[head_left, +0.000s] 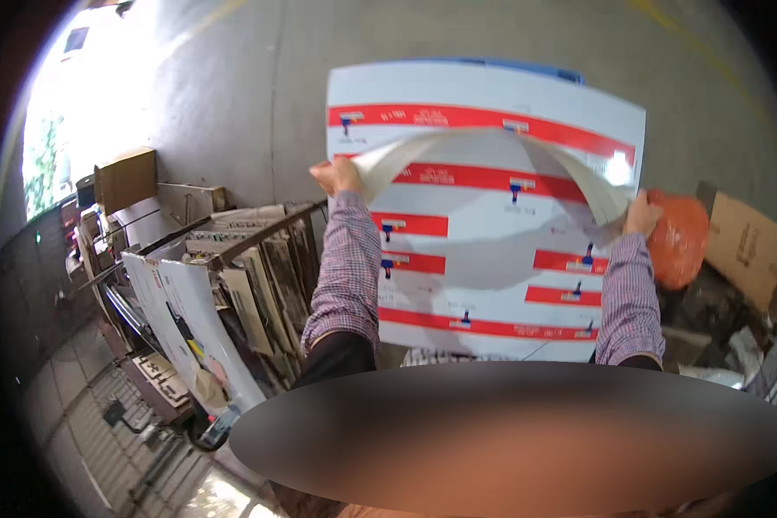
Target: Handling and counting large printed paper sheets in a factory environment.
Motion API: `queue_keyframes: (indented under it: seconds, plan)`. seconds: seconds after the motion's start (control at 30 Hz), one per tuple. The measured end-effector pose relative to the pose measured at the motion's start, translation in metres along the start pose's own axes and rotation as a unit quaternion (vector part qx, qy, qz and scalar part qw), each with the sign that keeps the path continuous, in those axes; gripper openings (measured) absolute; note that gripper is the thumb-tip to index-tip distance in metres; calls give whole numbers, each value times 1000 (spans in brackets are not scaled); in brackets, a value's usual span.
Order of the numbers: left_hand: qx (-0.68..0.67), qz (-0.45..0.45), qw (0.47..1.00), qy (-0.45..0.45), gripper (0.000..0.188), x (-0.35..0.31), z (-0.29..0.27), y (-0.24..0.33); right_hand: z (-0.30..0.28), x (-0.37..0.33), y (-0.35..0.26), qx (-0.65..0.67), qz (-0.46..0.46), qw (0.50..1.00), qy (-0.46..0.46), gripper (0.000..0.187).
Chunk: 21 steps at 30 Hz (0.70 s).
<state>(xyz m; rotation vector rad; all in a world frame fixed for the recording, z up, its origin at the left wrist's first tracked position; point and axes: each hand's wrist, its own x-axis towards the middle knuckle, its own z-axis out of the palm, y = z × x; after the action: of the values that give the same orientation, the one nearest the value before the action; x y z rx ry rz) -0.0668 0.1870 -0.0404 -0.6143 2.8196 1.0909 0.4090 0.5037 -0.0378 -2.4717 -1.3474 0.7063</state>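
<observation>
Both my hands grip a large printed cardstock sheet (393, 162), which bows up in an arch between them. My left hand (338, 175) is closed on its left edge, while my right hand (643, 214) pinches the right edge. Pale unprinted stock shows along the curl. Below the arch lies another white printed sheet (488, 298) with red bands and small blue figures; whether more sheets are under it I cannot tell. Something blue (557, 74) peeks out past the far edge. Just right of my right hand is a shiny orange bundle (680, 242).
To the left stands a rack (272, 231) packed with upright cardboard pieces, with a white printed panel (186, 324) leaning on its side. An opened brown carton (745, 250) sits at the right. Grey concrete floor (337, 39) stretches beyond, toward a bright doorway (95, 95).
</observation>
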Motion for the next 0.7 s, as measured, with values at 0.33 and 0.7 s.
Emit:
queue_keyframes:
  seconds: [0.33, 0.7]
  plan:
    - [94, 105, 956, -256, 45, 56, -126, -62, -105, -49, 108, 117, -267, 956, 27, 54]
    - [18, 319, 837, -444, 36, -59, -169, 79, -331, -260, 289, 251, 59, 964, 56, 38]
